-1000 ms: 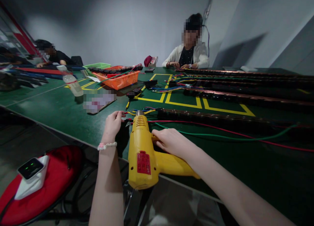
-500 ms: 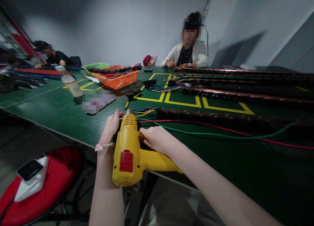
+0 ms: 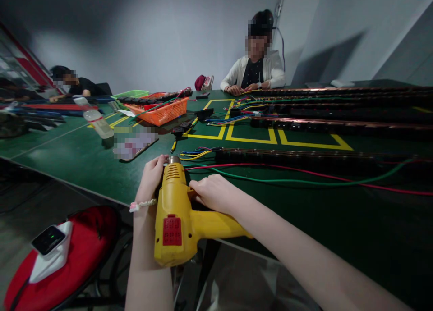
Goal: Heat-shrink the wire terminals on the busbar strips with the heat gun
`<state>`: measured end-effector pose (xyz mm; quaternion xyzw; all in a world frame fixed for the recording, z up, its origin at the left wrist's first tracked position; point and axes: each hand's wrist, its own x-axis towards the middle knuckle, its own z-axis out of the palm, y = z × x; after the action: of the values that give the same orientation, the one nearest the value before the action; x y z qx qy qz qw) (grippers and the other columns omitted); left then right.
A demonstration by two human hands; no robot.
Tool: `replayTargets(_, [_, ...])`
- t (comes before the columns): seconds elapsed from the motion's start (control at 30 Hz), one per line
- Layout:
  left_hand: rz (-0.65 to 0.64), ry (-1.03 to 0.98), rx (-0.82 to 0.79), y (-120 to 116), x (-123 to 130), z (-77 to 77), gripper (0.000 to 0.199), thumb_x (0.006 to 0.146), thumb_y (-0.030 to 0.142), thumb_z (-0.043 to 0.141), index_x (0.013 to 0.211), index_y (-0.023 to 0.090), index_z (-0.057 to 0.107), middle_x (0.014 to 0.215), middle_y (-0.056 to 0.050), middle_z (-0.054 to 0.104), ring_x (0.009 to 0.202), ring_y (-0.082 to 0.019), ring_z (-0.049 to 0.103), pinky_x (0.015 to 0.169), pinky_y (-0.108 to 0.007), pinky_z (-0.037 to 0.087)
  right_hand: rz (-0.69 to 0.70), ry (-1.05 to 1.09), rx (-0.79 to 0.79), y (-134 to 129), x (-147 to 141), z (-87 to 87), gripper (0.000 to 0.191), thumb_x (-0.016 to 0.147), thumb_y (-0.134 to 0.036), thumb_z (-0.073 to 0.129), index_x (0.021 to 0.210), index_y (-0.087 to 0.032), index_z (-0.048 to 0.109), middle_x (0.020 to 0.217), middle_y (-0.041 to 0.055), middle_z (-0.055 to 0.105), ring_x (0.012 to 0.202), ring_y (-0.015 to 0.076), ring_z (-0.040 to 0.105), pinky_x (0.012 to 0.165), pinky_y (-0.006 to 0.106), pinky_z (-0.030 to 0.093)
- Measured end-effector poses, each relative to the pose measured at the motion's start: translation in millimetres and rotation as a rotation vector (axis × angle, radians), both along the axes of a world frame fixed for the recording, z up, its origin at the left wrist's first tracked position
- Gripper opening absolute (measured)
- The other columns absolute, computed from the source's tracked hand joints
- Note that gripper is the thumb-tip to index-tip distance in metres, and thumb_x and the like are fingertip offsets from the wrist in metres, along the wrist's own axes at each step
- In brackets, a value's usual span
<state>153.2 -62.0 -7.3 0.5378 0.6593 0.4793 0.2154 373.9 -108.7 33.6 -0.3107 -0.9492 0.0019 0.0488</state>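
My right hand is closed on a yellow heat gun near its trigger side, and the grip runs under my wrist. The gun's metal nozzle points away from me over the table's near edge. Just left of the nozzle is my left hand, its fingers bent together in a pinch. What they hold is hidden behind the gun. A red wire and a green wire run from the right toward that spot. Beyond them lies a long dark strip with thin coloured leads at its left end.
On the green table are a phone, a bottle, an orange basket and more long strips. Across it sits a person in a white jacket. A red stool bears a white box with a small screen.
The view has shifted slightly. The heat gun and both hands sit a little lower in the picture, with the nozzle still beside my left hand. Both hands keep their hold.
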Motion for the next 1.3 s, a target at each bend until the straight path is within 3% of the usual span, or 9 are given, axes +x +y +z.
replayTargets(0.23, [-0.012, 0.04, -0.034, 3.0, 0.3, -4.4, 0.056, 0.076, 0.056, 0.045, 0.1, 0.01, 0.068, 0.096, -0.012, 0.07, 0.069, -0.018, 0.061, 0.062, -0.026, 0.043, -0.008, -0.014, -0.046, -3.3, 31.5, -0.9, 0.012, 0.088, -0.026, 0.05, 0.095, -0.017, 0.055, 0.082, 0.0059, 0.068, 0.075, 0.0195, 0.064, 0.055, 0.027, 0.03])
replayTargets(1.0, [-0.005, 0.08, -0.033, 2.8, -0.3, -3.3, 0.05, 0.077, 0.047, 0.042, 0.1, 0.01, 0.067, 0.093, -0.011, 0.069, 0.066, -0.015, 0.059, 0.061, -0.025, 0.042, -0.084, -0.015, -0.14, -23.0, 92.6, 3.2, 0.002, 0.085, -0.018, 0.051, 0.086, -0.019, 0.053, 0.073, 0.0019, 0.064, 0.068, 0.0168, 0.06, 0.055, 0.025, 0.028])
replayTargets(1.3, [-0.007, 0.081, -0.009, 1.3, 1.7, -2.0, 0.039, 0.077, 0.043, 0.045, 0.087, 0.011, 0.066, 0.076, -0.008, 0.067, 0.063, -0.015, 0.059, 0.059, -0.024, 0.042, -0.132, 0.092, -0.316, -22.4, 107.7, 4.3, 0.005, 0.084, -0.017, 0.049, 0.087, -0.021, 0.051, 0.077, 0.0012, 0.062, 0.072, 0.0156, 0.059, 0.059, 0.023, 0.033])
